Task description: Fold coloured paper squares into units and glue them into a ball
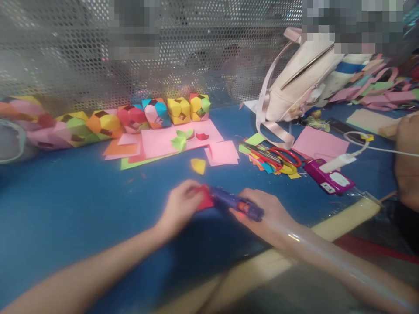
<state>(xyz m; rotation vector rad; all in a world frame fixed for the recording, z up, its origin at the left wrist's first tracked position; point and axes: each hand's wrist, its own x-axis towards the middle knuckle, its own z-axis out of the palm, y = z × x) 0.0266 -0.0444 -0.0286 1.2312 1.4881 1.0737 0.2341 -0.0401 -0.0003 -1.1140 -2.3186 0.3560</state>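
My left hand pinches a small red folded paper piece above the blue table. My right hand is wrapped round a purple hot glue gun, its nozzle end close to the red paper; whether they touch is blurred. A long clear glue stick runs back from the gun along my right forearm. Just beyond my left hand lies a yellow folded paper piece. Farther off, green folded pieces and a red one rest on a pink sheet.
Several colourful folded paper balls line the back by a perforated metal panel. To the right are scissors, paper scraps, a purple power adapter with a white plug, and a pale bag. Another person's arm is at the right edge.
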